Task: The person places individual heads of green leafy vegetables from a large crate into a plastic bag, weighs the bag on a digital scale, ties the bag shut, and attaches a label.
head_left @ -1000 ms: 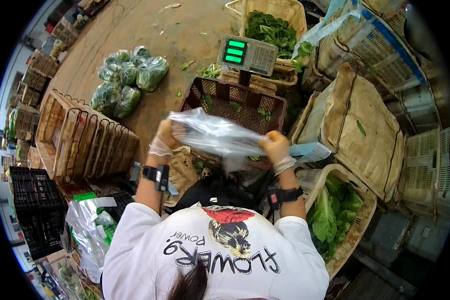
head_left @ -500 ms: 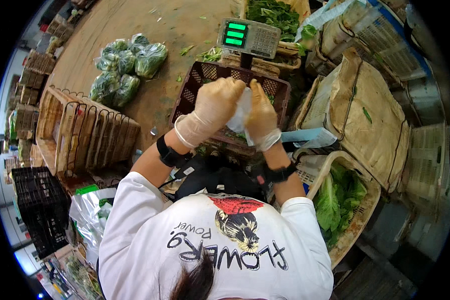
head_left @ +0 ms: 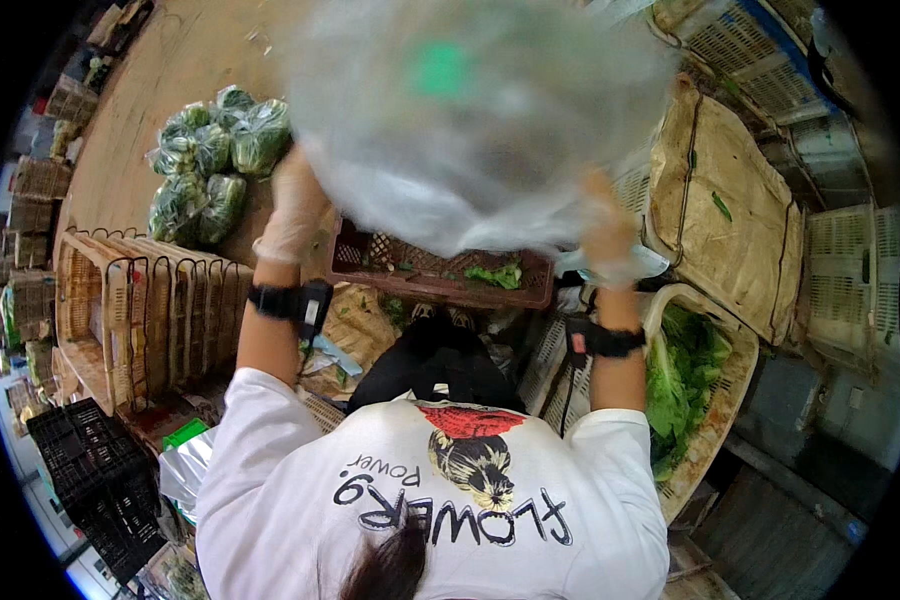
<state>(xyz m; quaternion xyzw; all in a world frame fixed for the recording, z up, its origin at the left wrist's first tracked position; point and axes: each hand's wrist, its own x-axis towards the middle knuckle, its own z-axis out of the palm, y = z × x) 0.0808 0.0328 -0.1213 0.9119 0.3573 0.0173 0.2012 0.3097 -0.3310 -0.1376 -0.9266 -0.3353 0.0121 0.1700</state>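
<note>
A large, clear plastic bag [head_left: 470,150] is spread wide between my gloved hands and smeared by motion. My left hand [head_left: 296,205] grips its left edge and my right hand [head_left: 607,232] its right edge, though the fingers are blurred. Under the bag stands a dark brown plastic crate [head_left: 380,262], whose near part shows leafy green scraps [head_left: 497,275] inside. A green glow from the scale's display comes through the film; the scale itself is hidden behind the bag.
Bagged green vegetables [head_left: 210,160] lie on the floor at the far left. Beige crates [head_left: 150,310] stand left, black crates [head_left: 95,490] nearer. On the right are a crate of leafy greens [head_left: 685,390] and a crate covered with brown sheeting [head_left: 720,220].
The bag, earlier bunched small between my closely held hands, has opened out into a wide sheet. My hands have moved far apart, and the bag now covers the scale.
</note>
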